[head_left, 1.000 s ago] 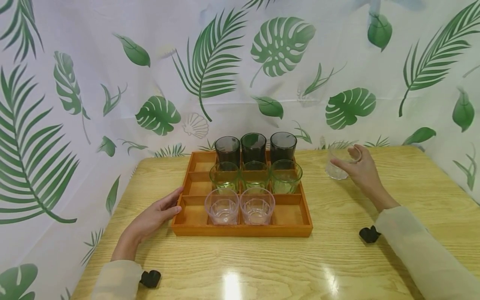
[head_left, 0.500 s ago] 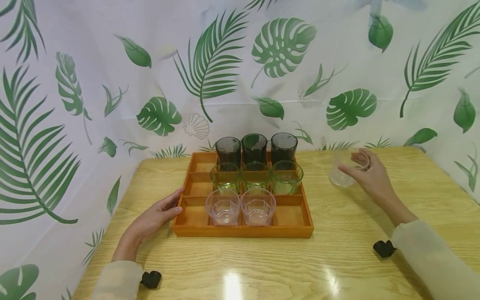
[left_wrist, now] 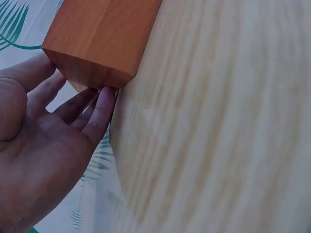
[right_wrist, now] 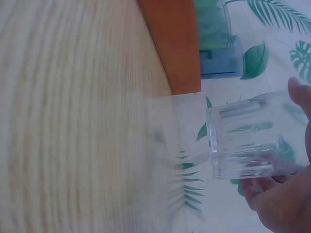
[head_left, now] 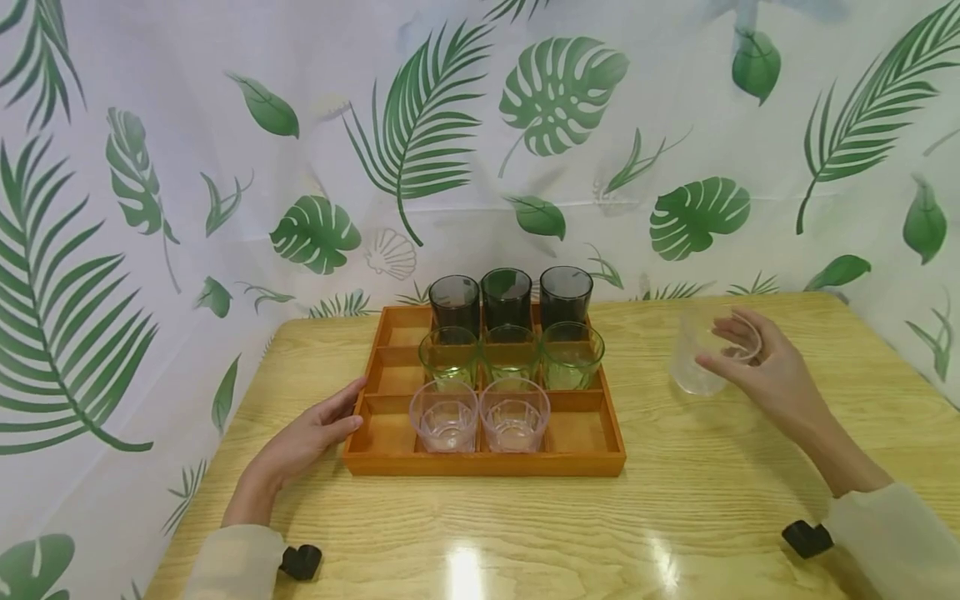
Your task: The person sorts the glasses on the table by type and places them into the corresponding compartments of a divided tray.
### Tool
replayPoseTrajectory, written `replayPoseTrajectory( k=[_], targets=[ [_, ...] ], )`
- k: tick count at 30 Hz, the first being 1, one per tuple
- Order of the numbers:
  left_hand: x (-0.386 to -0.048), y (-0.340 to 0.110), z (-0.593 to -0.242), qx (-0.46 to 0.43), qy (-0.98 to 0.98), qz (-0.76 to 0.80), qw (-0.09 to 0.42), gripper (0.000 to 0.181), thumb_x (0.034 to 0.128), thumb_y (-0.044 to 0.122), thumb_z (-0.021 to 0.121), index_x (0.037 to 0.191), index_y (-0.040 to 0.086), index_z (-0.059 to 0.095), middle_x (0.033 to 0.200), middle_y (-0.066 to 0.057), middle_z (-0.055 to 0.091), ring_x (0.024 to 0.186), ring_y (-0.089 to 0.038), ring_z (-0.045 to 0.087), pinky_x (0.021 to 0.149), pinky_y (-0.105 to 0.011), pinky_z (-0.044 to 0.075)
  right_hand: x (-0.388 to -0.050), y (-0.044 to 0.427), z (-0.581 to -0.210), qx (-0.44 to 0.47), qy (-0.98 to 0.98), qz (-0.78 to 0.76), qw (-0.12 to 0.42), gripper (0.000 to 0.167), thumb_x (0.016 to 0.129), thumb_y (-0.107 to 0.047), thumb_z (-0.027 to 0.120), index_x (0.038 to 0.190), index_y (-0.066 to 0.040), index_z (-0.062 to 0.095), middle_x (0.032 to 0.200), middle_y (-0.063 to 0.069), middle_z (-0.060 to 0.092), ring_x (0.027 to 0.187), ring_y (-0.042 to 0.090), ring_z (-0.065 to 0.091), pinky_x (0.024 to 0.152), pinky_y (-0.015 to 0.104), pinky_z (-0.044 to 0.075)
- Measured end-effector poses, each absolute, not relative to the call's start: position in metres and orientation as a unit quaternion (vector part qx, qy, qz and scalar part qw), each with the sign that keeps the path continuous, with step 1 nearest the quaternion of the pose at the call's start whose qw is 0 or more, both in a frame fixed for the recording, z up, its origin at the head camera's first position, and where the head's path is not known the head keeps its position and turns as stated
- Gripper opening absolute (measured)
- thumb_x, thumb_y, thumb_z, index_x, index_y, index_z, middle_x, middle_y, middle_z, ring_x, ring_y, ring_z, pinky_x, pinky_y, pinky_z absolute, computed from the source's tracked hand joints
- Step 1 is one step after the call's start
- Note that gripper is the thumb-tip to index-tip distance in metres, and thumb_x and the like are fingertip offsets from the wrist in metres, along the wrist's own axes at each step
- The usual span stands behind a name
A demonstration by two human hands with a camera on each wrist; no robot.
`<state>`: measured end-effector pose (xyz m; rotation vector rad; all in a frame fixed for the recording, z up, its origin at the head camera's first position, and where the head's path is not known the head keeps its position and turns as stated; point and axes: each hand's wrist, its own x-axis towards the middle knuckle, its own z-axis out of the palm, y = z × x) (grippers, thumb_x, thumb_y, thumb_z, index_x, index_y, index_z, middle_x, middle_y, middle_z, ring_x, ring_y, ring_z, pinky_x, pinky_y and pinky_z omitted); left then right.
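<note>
At the right of the table, my right hand [head_left: 776, 379] grips a clear glass [head_left: 693, 362] near its rim, thumb on the near side and fingers on the far side. In the right wrist view the glass's ribbed base appears held above the table. My left hand [head_left: 303, 442] rests against the left side of a wooden compartment tray [head_left: 483, 463], its fingertips touching the outer wall in the left wrist view. Three dark grey glasses [head_left: 506, 298] stand in the back row. Three green glasses [head_left: 510, 354] fill part of the middle row. Two pale pink glasses [head_left: 513, 417] stand in front.
The tray's left column and its front right compartment [head_left: 577, 421] hold no glass. A wood-grain table [head_left: 555, 533] lies beneath. Behind and to the left hangs a white cloth [head_left: 450, 225] with green leaf prints.
My right hand has drawn the clear glass toward me and slightly to the right. My left hand stays at the tray, and the glasses in it have not moved.
</note>
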<state>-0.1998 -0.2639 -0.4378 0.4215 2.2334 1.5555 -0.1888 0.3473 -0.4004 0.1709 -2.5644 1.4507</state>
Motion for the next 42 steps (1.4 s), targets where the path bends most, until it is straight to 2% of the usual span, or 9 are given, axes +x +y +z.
replayPoseTrajectory(
  k=[3, 6, 20, 34, 42],
  targets=[
    [-0.2, -0.264, -0.438, 0.151, 0.795, 0.555, 0.191, 0.069, 0.1103, 0.023, 0.052, 0.167, 0.012, 0.016, 0.172, -0.013, 0.008, 0.157, -0.037, 0.007, 0.123, -0.051, 0.013, -0.18, 0.345, -0.397, 0.073, -0.864, 0.488, 0.101, 0.081, 0.099, -0.014, 0.073, 0.163, -0.008, 0.025, 0.141, -0.011, 0.05, 0.116, -0.005, 0.052, 0.089, 0.006, 0.043],
    [-0.2, -0.264, -0.44, 0.152, 0.792, 0.559, 0.192, 0.068, 0.1106, 0.022, 0.052, 0.167, 0.012, 0.016, 0.172, -0.013, 0.008, 0.157, -0.036, 0.006, 0.123, -0.05, 0.013, -0.172, 0.345, -0.395, 0.087, -0.862, 0.487, 0.107, 0.08, 0.097, -0.009, 0.073, 0.162, -0.006, 0.026, 0.139, -0.015, 0.051, 0.119, -0.008, 0.051, 0.09, 0.006, 0.043],
    [-0.199, -0.264, -0.44, 0.149, 0.795, 0.555, 0.195, 0.069, 0.1104, 0.025, 0.052, 0.167, 0.014, 0.016, 0.172, -0.013, 0.008, 0.157, -0.038, 0.006, 0.124, -0.052, 0.013, -0.142, 0.341, -0.387, 0.172, -0.826, 0.524, 0.116, 0.078, 0.091, 0.017, 0.066, 0.158, -0.01, 0.036, 0.142, -0.006, 0.057, 0.126, 0.003, 0.055, 0.094, 0.011, 0.046],
    [-0.199, -0.264, -0.442, 0.151, 0.793, 0.557, 0.195, 0.068, 0.1106, 0.024, 0.052, 0.167, 0.014, 0.016, 0.172, -0.013, 0.008, 0.157, -0.037, 0.006, 0.124, -0.052, 0.013, -0.13, 0.337, -0.382, 0.208, -0.794, 0.564, 0.096, 0.077, 0.089, 0.024, 0.063, 0.156, -0.003, 0.038, 0.139, -0.001, 0.06, 0.126, 0.006, 0.056, 0.095, 0.013, 0.047],
    [-0.199, -0.264, -0.44, 0.147, 0.789, 0.564, 0.196, 0.069, 0.1102, 0.025, 0.053, 0.167, 0.014, 0.015, 0.172, -0.013, 0.007, 0.157, -0.037, 0.006, 0.123, -0.052, 0.013, -0.132, 0.331, -0.381, 0.219, -0.789, 0.564, 0.104, 0.078, 0.087, 0.025, 0.063, 0.156, -0.001, 0.037, 0.14, 0.0, 0.06, 0.126, 0.007, 0.056, 0.095, 0.014, 0.048]
  ],
)
